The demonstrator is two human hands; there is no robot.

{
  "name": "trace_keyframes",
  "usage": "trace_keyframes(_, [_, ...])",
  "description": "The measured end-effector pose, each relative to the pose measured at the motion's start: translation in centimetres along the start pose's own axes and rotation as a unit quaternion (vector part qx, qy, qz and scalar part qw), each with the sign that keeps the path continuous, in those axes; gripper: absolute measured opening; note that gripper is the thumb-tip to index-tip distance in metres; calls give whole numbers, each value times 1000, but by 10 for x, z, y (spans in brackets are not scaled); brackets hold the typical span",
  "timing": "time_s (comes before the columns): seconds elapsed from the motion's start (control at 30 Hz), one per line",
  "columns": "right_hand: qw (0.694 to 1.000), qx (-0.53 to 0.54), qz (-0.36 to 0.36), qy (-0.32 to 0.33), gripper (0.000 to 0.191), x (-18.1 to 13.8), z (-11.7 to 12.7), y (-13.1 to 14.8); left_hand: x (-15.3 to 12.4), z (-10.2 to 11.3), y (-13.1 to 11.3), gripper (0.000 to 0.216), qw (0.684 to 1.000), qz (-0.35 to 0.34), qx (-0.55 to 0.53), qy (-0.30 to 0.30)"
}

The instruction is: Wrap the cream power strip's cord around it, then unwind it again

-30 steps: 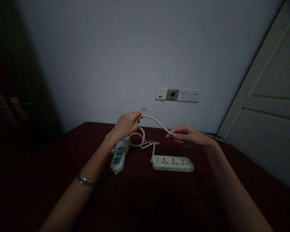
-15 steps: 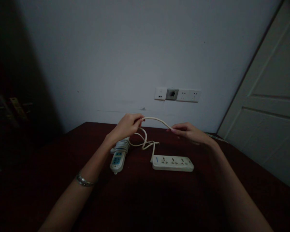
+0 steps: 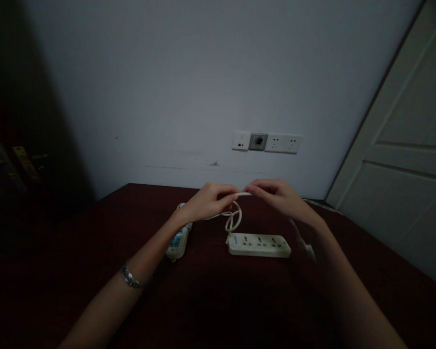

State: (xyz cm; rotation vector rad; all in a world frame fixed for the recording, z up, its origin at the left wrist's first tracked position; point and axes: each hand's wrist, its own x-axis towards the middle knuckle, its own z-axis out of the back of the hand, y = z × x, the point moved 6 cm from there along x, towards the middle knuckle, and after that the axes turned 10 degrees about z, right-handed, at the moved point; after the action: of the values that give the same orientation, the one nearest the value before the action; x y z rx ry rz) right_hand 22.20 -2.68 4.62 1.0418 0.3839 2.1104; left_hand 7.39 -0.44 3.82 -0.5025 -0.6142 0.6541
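Observation:
Between my two hands runs a short stretch of white power cord (image 3: 244, 194), raised above the table. My left hand (image 3: 215, 199) pinches it from the left, thumb against fingers. My right hand (image 3: 276, 193) grips it close by on the right. A loop of the cord hangs below my left fingers, down to a white power strip (image 3: 259, 245) lying flat on the table. Beneath my right wrist dangles a blurred pale end of cord, perhaps its plug (image 3: 308, 249). A second power strip with blue socket faces (image 3: 178, 242) lies partly behind my left forearm.
The dark red table (image 3: 218, 295) meets a pale wall (image 3: 167, 97) at its back edge. Wall sockets (image 3: 282, 143) sit above it, right of centre. A white panelled door (image 3: 410, 160) stands at the right. Door handles (image 3: 25, 162) show in the dark at far left.
My left hand has moved right and slightly down, close to my right hand. The arched cord between them has become a short straight stretch. A blurred cord end now shows beneath my right wrist.

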Motion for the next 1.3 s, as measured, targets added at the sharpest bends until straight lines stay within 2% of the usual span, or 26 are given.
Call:
trace_keyframes(0.1, [999, -31, 27, -34, 32, -2, 7, 11, 1, -5, 4, 29, 999, 8, -44, 19])
trace_keyframes(0.23, [997, -26, 19, -70, 29, -7, 15, 18, 6, -10, 18, 27, 997, 17, -66, 30])
trace_keyframes(0.33, [995, -33, 24, -93, 26, -10, 23, 24, 10, -12, 23, 25, 997, -6, -76, 19])
trace_keyframes(0.43, [989, -61, 37, -131, 24, -14, 34, 29, 13, -13, 25, 47, 993, -28, -115, 6])
trace_keyframes(0.47, [985, -71, 43, -150, 24, -16, 39, 31, 14, -15, 28, 56, 990, -22, -137, 25])
trace_keyframes(0.53, [976, -89, 54, -190, 23, -19, 47, 34, 17, -27, 37, 66, 981, 0, -167, 99])
trace_keyframes(0.6, [968, -99, 57, -221, 24, -23, 54, 35, 18, -43, 52, 64, 971, 19, -153, 181])
trace_keyframes(0.67, [964, -97, 54, -242, 24, -25, 58, 34, 20, -57, 73, 55, 975, 31, -75, 207])
trace_keyframes(0.77, [962, -72, 50, -259, 23, -29, 63, 32, 24, -78, 108, 44, 977, 51, 103, 180])
trace_keyframes(0.87, [959, -44, 53, -276, 19, -31, 67, 31, 26, -92, 129, 51, 977, 61, 147, 145])
trace_keyframes(0.97, [954, -11, 60, -293, 15, -34, 71, 31, 27, -96, 131, 55, 984, 40, 139, 104])
trace_keyframes(1.1, [945, 50, 72, -314, 12, -35, 74, 31, 28, -93, 122, 38, 986, -4, 141, 87])
trace_keyframes(1.3, [920, 123, 87, -361, 6, -41, 83, 31, 32, -89, 120, 20, 993, 7, 86, 78])
